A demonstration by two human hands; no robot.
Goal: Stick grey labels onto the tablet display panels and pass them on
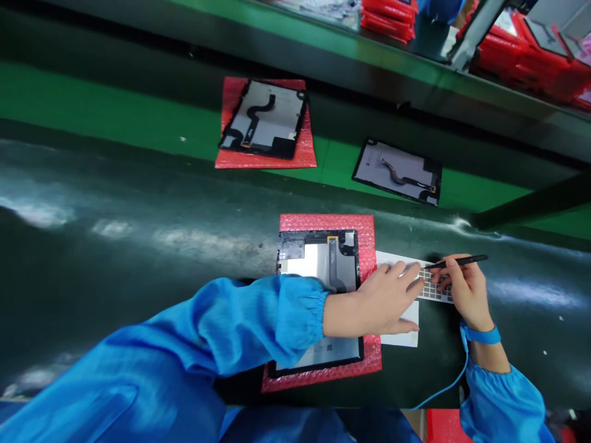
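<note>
My left hand [390,298] lies palm down, fingers spread, over the left part of a white sheet with a grid of small grey squares [431,289]. In my right hand [468,289] are slim black tweezers [468,260], their thin tip at the sheet's upper edge near my left fingers. A blank white sheet [401,338] is partly under my left hand. Beneath my left forearm lies a tablet screen [344,264], back side up with a flat ribbon cable. It rests on a red bubble-wrap pouch [368,246], and my sleeve hides its middle.
Farther back, another screen panel [272,117] lies on a red pouch [231,161], and a third panel [406,169] sits to its right. A shelf [323,31] above carries stacked red pouches [390,18]. A blue cord [443,389] runs from my right wristband.
</note>
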